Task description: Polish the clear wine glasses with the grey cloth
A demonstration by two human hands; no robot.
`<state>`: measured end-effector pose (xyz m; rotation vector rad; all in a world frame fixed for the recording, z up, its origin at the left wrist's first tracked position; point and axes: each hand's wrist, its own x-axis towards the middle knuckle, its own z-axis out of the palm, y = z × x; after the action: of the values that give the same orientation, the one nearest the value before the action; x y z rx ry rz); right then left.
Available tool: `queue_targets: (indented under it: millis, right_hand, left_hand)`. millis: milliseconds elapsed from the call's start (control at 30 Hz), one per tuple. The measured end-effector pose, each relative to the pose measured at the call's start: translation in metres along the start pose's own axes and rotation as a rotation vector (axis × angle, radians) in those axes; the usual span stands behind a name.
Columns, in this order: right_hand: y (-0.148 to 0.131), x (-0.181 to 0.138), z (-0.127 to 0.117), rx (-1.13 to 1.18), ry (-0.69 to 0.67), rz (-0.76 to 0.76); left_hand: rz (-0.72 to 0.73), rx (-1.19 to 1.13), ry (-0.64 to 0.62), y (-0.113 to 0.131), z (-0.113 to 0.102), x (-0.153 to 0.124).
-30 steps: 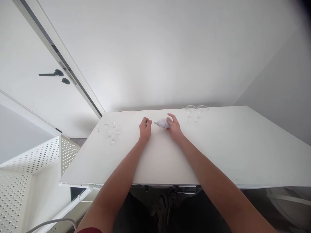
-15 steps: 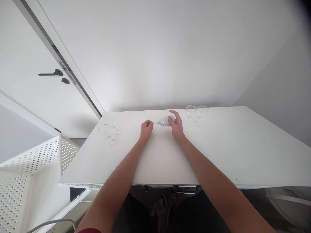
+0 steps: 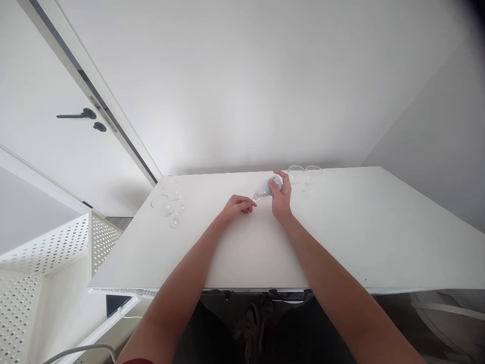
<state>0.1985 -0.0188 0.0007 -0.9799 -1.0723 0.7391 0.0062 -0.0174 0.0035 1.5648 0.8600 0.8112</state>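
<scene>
Head view: a white tabletop (image 3: 341, 227) fills the lower frame. The right hand (image 3: 282, 197) grips a tilted wine glass (image 3: 263, 190) near 12 o'clock (stem pointing toward 7 o'clock). The left hand (image 3: 237, 206), at the glass's 8 o'clock, lies loosely open and empty. Two upright glasses (image 3: 295, 173) stand at 2 o'clock of it.

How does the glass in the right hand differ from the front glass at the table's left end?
The held glass is tilted, stem slanting down toward the left hand; the front left glass stands upright on the table. The held glass looks milky white; the front left glass is clear. The right hand grips the held glass; nothing touches the front left glass. Both are stemmed with round bowls.
</scene>
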Motion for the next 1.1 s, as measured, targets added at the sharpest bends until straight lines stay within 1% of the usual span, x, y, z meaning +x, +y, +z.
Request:
queue_targets:
  millis: [67, 133, 233, 333, 400, 500, 633, 733, 800, 867, 933, 1000, 1033, 1100]
  right_hand:
    - [0.002, -0.001, 0.002, 0.023, -0.048, 0.019]
    - [0.006, 0.000, 0.004, 0.034, -0.055, 0.034]
    - [0.013, 0.003, 0.005, 0.016, 0.016, 0.048]
    - [0.017, 0.005, 0.004, 0.013, 0.095, 0.066]
    - [0.017, 0.006, 0.004, 0.030, 0.123, 0.071]
    - [0.016, 0.005, 0.005, 0.069, 0.119, 0.079]
    - [0.018, 0.007, 0.005, 0.139, 0.046, 0.118]
    - [0.023, 0.010, 0.004, 0.253, 0.046, 0.179]
    - [0.025, 0.012, 0.003, 0.336, 0.034, 0.242]
    - [0.025, 0.013, 0.004, 0.417, -0.007, 0.299]
    - [0.022, 0.012, 0.006, 0.487, -0.076, 0.335]
    - [0.018, 0.011, 0.007, 0.509, -0.149, 0.341]
    - [0.017, 0.010, 0.008, 0.500, -0.181, 0.336]
    - [0.015, 0.009, 0.008, 0.466, -0.217, 0.324]
  left_hand:
    - [0.001, 0.012, -0.021, -0.001, 0.000, 0.001]
    - [0.012, 0.025, 0.009, -0.002, -0.001, 0.001]
    - [0.029, 0.066, 0.076, -0.005, -0.001, 0.003]
    - [0.016, 0.101, 0.104, -0.007, -0.001, 0.003]
    - [0.017, 0.100, 0.128, -0.008, -0.002, 0.004]
    - [0.039, 0.076, 0.231, -0.012, -0.003, 0.005]
    - [0.035, 0.067, 0.393, -0.016, -0.007, 0.007]
    - [0.043, 0.010, 0.519, -0.016, -0.012, 0.007]
    - [0.086, -0.054, 0.557, -0.014, -0.013, 0.007]
    - [0.144, -0.095, 0.497, -0.012, -0.013, 0.005]
    - [0.180, -0.088, 0.356, -0.009, -0.009, 0.004]
    - [0.169, -0.055, 0.199, -0.007, -0.005, 0.002]
    - [0.154, -0.040, 0.147, -0.006, -0.003, 0.001]
    - [0.127, -0.034, 0.110, -0.005, -0.001, 0.001]
